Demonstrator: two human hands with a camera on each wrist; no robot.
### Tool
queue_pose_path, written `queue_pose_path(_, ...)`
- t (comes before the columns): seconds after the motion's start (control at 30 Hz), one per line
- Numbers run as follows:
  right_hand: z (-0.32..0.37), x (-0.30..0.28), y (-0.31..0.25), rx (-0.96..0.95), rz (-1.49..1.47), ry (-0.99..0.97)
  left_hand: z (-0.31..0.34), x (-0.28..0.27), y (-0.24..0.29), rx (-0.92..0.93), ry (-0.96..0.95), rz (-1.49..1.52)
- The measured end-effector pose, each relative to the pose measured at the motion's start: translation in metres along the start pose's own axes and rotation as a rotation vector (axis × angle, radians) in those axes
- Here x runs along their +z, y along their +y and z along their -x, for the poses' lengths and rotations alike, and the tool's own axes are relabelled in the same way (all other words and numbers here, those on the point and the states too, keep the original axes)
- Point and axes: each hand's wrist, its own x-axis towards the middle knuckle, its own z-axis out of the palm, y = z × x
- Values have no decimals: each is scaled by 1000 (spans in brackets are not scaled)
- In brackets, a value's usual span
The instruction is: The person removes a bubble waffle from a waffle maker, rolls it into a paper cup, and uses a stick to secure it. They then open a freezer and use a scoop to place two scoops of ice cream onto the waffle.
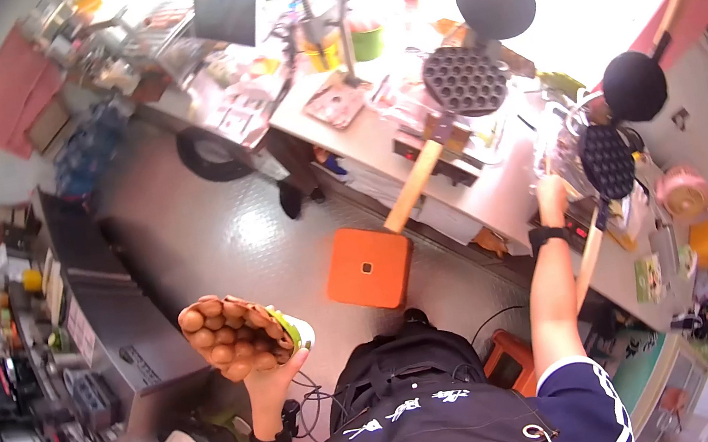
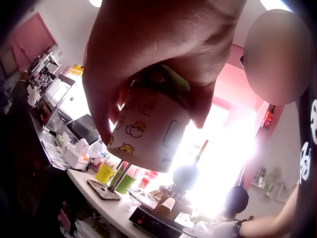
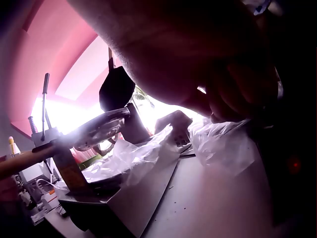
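Note:
An egg waffle [image 1: 231,337] with round bubbles stands in a white and green paper cup [image 1: 299,331], gripped by my left hand [image 1: 271,385]. In the left wrist view, the fingers of that hand [image 2: 158,44] curl round the cup [image 2: 148,130], which has small chick drawings. My right hand [image 1: 552,195] is over the counter, beside the right waffle iron [image 1: 606,162]. The right wrist view shows this hand [image 3: 198,64] dark, its curled fingers pinching the top of a clear plastic bag [image 3: 220,146].
Another waffle iron [image 1: 465,82] stands open on the counter [image 1: 342,150], its wooden handle [image 1: 415,184] jutting over the edge. An orange stool [image 1: 369,267] stands on the floor before the body. Shelves with containers line the left side; a pink round item [image 1: 684,192] is at right.

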Motion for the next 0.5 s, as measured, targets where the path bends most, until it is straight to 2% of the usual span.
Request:
queue_pose_path(0.07, -3, 5, 7, -36, 96, 23, -4, -15, -3, 0, 29, -20)
queue_pose_path(0.1, 6, 0, 4, -23, 152, 69, -8, -25, -7, -41, 47, 35)
queue_pose_path(0.2, 34, -7, 7, 4, 249, 142, -29, -61, -14, -10, 95, -15)
queue_pose_path(0.23, 45, -10, 7, 18, 262, 161, -40, -72, -13, 2, 146, 99)
queue_pose_path(0.27, 63, -15, 0, 51, 276, 159, -50, -86, -15, 14, 194, 216)
queue_pose_path(0.37, 112, -5, -5, 107, 251, 190, -91, -152, -40, 13, 219, 232)
queue_pose_path(0.43, 155, 19, -1, 52, 195, 232, -121, -201, -61, 40, 197, 228)
queue_pose_path(0.47, 190, 30, -18, 82, 199, 275, -137, -225, -66, 46, 210, 260)
queue_pose_path(0.5, 230, 41, -38, 126, 178, 235, -155, -252, -70, 51, 217, 289)
